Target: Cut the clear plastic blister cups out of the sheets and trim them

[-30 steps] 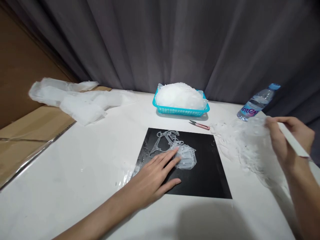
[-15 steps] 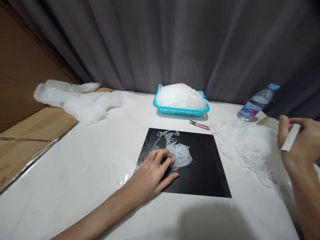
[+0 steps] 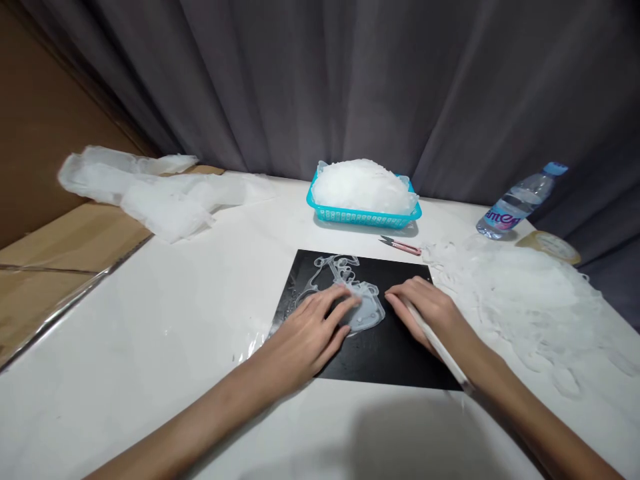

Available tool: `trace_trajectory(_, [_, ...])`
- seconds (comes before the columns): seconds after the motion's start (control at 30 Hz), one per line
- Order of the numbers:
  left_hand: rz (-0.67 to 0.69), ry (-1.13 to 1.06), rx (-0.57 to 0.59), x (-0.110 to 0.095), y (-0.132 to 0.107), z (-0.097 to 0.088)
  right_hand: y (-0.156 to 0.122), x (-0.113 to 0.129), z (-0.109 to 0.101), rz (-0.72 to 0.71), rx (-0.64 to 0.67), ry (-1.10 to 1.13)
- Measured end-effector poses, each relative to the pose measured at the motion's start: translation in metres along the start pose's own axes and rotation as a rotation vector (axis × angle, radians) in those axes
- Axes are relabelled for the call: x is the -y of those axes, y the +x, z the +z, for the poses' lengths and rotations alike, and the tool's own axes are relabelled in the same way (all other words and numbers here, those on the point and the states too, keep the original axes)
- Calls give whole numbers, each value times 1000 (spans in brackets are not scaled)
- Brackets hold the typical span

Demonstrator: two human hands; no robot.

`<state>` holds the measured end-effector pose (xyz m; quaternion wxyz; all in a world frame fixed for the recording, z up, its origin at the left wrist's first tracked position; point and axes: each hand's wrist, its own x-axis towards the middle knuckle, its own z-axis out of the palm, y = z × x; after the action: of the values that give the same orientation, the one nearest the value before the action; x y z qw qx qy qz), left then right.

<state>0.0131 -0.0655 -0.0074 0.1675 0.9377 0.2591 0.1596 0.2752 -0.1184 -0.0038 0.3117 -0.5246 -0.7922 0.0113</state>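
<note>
A translucent plastic or silicone piece [image 3: 369,312], a flat rounded panel with thin looping strips [image 3: 345,267] at its top, lies on a black mat [image 3: 400,363]. Over its left edge rests my left hand [image 3: 320,320], fingers apart and slightly bent, the fingertips on the panel and a little blurred. My right hand [image 3: 425,303] is closed around a slim white stick-shaped tool [image 3: 440,347], whose rear end points back toward my wrist. Those fingertips are just right of the panel, apart from it; the tool's front tip is hidden by the fingers.
Behind the mat stands a turquoise basket [image 3: 370,219] heaped with white translucent pieces. Pink-handled thread snips [image 3: 403,247] lie before it. At right are a heap of translucent scraps [image 3: 530,293], a tape roll [image 3: 550,247] and a water bottle [image 3: 517,203]. Plastic bags [image 3: 165,200] lie on cardboard at left.
My right hand has come from the far right, where it was raised, down to the mat beside the piece with the white tool. My left hand has shifted slightly on the piece.
</note>
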Motion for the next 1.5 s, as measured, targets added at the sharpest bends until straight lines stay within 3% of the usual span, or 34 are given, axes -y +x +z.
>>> trace_trajectory(0.27, [-110, 69, -8, 8, 0, -1, -5, 15, 14, 80, 110, 81])
trace_trajectory(0.5, [-145, -11, -49, 5, -1, -6, -9, 18, 13, 130, 118, 288])
trace_trajectory(0.7, [-194, -134, -127, 2, -2, -13, -7, 26, 5, 51, 124, 422])
trace_trajectory(0.87, [-177, -199, -12, 4, -2, -13, -7, 24, 4, 27, 176, 498])
trace_trajectory(1.23, [-112, 6, 159, 22, 1, -18, -10, 23, 7, 38, 256, 528])
trace_trajectory(1.5, [-93, -249, 188, 64, 42, -29, -10, 20, 12, -5, 243, 593])
